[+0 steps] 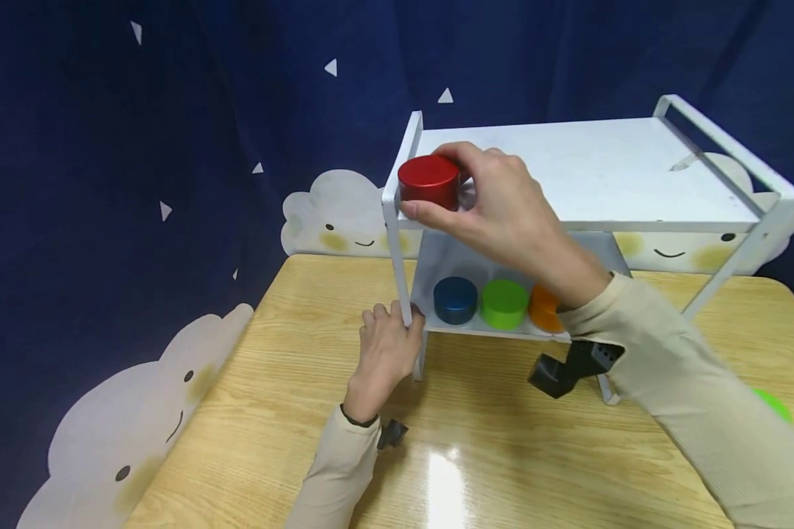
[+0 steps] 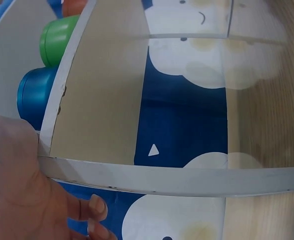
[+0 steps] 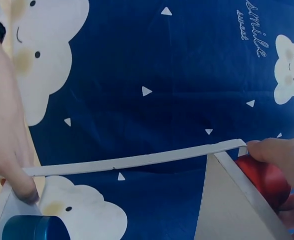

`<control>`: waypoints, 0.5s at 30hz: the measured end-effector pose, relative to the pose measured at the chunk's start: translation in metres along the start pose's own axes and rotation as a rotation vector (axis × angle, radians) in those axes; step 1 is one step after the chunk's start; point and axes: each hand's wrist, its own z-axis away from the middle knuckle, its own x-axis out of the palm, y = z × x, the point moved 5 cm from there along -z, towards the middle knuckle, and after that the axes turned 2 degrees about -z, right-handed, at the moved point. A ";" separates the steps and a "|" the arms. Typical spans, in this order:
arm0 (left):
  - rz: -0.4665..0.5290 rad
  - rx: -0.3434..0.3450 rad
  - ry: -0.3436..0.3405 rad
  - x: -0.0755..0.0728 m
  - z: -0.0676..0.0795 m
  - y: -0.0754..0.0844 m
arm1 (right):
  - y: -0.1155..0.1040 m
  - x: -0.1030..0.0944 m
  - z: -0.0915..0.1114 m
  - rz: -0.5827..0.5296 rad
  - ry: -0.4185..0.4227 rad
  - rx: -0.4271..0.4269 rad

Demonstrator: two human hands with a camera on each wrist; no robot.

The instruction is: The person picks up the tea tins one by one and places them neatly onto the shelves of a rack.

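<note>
Upper centre, the right hand (image 1: 503, 195) pinches a red container (image 1: 428, 180); loosening could drop it. Lower centre, the left hand (image 1: 389, 345) grips the rack (image 1: 595, 173).

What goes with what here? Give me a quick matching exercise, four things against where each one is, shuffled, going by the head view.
Things
1. red container
2. blue container
3. orange container
4. left hand

Places
A. on the lower shelf, partly hidden by the right arm
B. on the front left post of the white rack
C. held by the right hand
D. at the left end of the lower row

Pairs: 1-C, 2-D, 3-A, 4-B
</note>
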 end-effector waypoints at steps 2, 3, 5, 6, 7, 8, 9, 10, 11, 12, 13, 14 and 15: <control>-0.004 -0.001 -0.004 0.000 0.000 0.001 | 0.000 -0.001 0.001 0.028 0.000 0.010; -0.003 -0.002 -0.006 0.000 0.000 0.001 | 0.000 -0.001 0.002 0.036 -0.001 0.011; -0.004 -0.004 -0.011 0.000 0.000 0.001 | 0.000 -0.002 0.003 0.043 -0.001 0.006; -0.004 -0.006 -0.013 0.000 0.000 0.001 | 0.000 -0.002 0.004 0.040 0.000 0.005; -0.005 -0.008 -0.015 -0.001 0.000 0.001 | 0.000 -0.003 0.005 0.036 0.002 0.002; -0.004 -0.009 -0.015 -0.001 0.000 0.001 | 0.001 -0.004 0.005 0.030 0.005 -0.001; -0.006 -0.011 -0.017 -0.001 0.000 0.001 | 0.001 -0.004 0.006 0.023 0.008 -0.006; -0.005 -0.012 -0.017 -0.001 0.000 0.001 | 0.001 -0.005 0.006 0.018 0.010 -0.012; -0.003 -0.014 -0.018 -0.001 0.000 0.001 | 0.001 -0.005 0.006 0.011 0.011 -0.019; 0.000 -0.016 -0.020 -0.001 0.000 0.000 | 0.001 -0.005 0.006 0.005 0.011 -0.027; 0.005 -0.017 -0.020 -0.001 0.000 0.000 | 0.001 -0.005 0.006 0.001 0.010 -0.035; 0.009 -0.018 -0.021 -0.001 0.000 0.000 | 0.001 -0.005 0.006 -0.003 0.010 -0.040; 0.013 -0.017 -0.023 0.000 0.001 0.000 | 0.001 -0.005 0.006 -0.006 0.011 -0.043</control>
